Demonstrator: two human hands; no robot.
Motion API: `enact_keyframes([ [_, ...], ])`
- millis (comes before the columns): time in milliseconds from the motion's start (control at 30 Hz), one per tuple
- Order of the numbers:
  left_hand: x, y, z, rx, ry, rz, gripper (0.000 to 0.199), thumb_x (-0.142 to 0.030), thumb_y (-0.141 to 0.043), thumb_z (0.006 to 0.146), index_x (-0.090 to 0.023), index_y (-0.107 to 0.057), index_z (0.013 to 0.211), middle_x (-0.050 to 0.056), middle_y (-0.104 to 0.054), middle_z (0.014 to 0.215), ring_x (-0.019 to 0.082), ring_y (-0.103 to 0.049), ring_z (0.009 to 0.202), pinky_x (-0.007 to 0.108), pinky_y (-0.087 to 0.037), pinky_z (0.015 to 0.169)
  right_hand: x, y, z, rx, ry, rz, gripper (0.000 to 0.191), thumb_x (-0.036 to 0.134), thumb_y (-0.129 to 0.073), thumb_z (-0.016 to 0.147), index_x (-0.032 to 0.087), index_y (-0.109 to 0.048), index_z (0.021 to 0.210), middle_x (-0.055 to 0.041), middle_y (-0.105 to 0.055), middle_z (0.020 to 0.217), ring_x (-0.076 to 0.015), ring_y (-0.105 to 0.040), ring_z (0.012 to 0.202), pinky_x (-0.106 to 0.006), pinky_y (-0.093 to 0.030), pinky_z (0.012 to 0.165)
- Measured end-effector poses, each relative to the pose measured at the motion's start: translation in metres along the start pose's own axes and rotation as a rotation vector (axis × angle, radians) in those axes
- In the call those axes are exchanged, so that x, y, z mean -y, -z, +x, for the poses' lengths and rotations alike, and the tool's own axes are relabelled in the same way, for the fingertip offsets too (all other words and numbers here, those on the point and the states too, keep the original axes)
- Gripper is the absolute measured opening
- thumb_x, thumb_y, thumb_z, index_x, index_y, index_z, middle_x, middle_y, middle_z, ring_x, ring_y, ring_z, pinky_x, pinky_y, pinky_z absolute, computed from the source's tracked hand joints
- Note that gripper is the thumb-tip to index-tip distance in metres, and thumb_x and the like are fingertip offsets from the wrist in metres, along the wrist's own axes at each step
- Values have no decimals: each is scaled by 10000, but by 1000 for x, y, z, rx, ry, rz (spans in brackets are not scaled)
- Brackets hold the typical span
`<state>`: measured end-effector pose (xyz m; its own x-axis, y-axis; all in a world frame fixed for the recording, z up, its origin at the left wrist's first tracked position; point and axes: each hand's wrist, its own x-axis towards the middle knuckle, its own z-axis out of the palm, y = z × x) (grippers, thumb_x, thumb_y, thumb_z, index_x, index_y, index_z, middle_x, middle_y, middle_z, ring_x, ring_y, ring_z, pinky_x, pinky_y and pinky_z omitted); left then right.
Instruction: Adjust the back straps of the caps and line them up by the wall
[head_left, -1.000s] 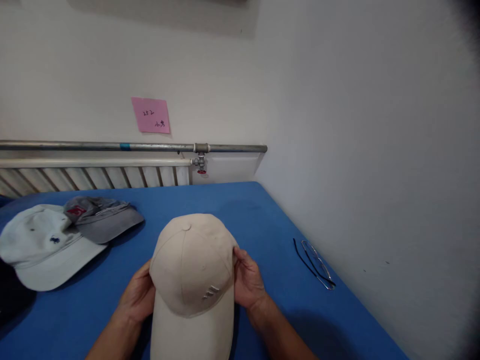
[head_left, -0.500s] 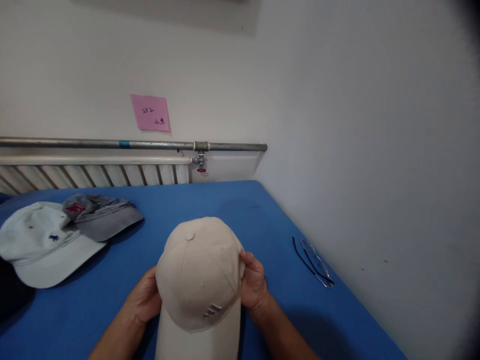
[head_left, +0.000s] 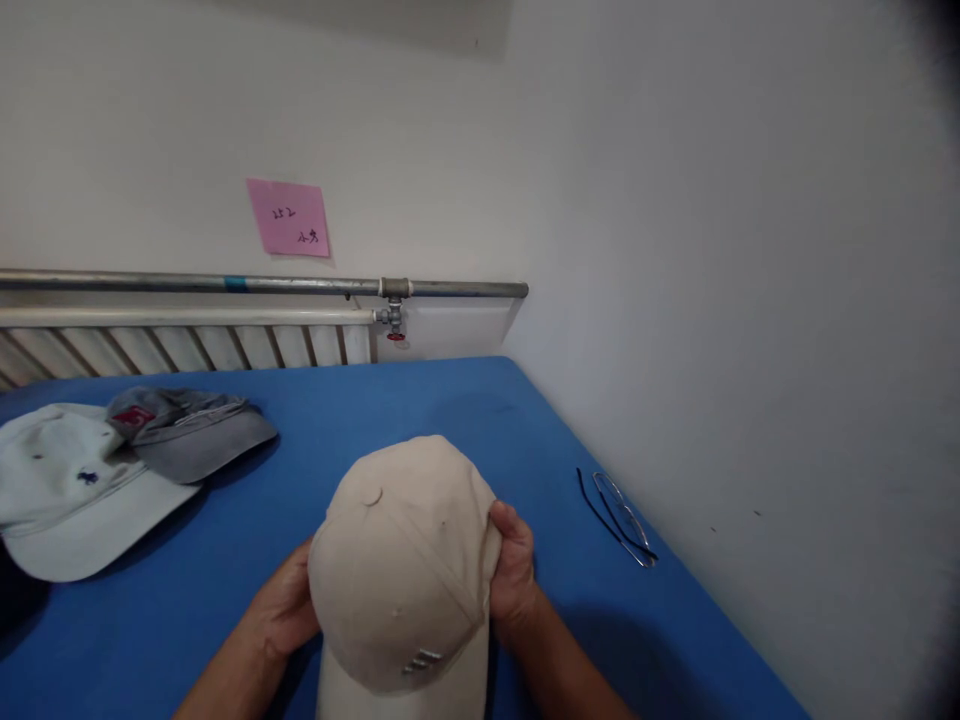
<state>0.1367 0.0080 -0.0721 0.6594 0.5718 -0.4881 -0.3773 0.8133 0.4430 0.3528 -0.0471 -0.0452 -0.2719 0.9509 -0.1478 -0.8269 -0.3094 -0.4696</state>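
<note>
Two hands: left hand (head_left: 289,605) and right hand (head_left: 512,572) each grip closed on one side of the beige cotton baseball cap (head_left: 405,575).
Cap position: held just above the blue cloth-covered counter (head_left: 420,410), brim toward the person.
Left side: white cap (head_left: 67,490), grey cap (head_left: 184,430) overlapping it.
Right side: thin-framed glasses (head_left: 619,515), near the wall.

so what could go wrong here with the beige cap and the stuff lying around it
The glasses lie loose near the blue surface's right edge, close to the right hand; a stray elbow might knock them off. Both hands pinch the beige cap at its sides, the left hand mostly hidden, so hard squeezing might crease the crown.
</note>
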Motion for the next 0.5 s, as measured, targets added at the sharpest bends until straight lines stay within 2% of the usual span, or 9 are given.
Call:
enact_keyframes([
  [100, 0, -3, -1, -71, -51, -69, 154, -174, -852, 543, -142, -722, 617, 74, -754, 722, 330, -691, 952, 447, -479, 966, 3, -3, 3, -75, 42, 20, 446, 474, -800, 507, 162, -746, 821, -74, -768, 815, -314, -669, 998, -437, -472, 933],
  [200, -5, -9, -4, -166, -136, -161, 60, -96, -717, 686, -127, -743, 731, 75, -753, 734, 299, -695, 952, 420, -492, 960, 8, -5, 10, -195, 84, 38, 405, 502, -776, 566, 159, -739, 780, -83, -765, 827, -304, -671, 993, -424, -490, 908],
  [300, -10, -14, -9, -217, -220, -217, 231, -70, -523, 845, -100, -742, 777, 88, -741, 698, 257, -715, 887, 385, -521, 924, 10, -3, 18, -296, 69, 48, 325, 447, -753, 636, 159, -736, 784, -79, -760, 807, -285, -676, 977, -405, -510, 878],
  [400, -11, -19, -15, -193, -258, -246, 363, -118, -406, 935, -94, -741, 798, 92, -733, 677, 227, -728, 800, 347, -560, 853, 10, 5, 24, -335, 101, 52, 235, 358, -748, 666, 169, -737, 805, -60, -755, 780, -263, -688, 927, -384, -531, 837],
  [500, -9, -21, -17, -136, -286, -250, 369, -106, -384, 938, -90, -740, 843, 100, -749, 738, 202, -728, 728, 296, -589, 739, 9, 15, 27, -350, 209, 28, 183, 317, -750, 665, 192, -738, 798, -32, -750, 752, -245, -697, 859, -367, -550, 792],
])
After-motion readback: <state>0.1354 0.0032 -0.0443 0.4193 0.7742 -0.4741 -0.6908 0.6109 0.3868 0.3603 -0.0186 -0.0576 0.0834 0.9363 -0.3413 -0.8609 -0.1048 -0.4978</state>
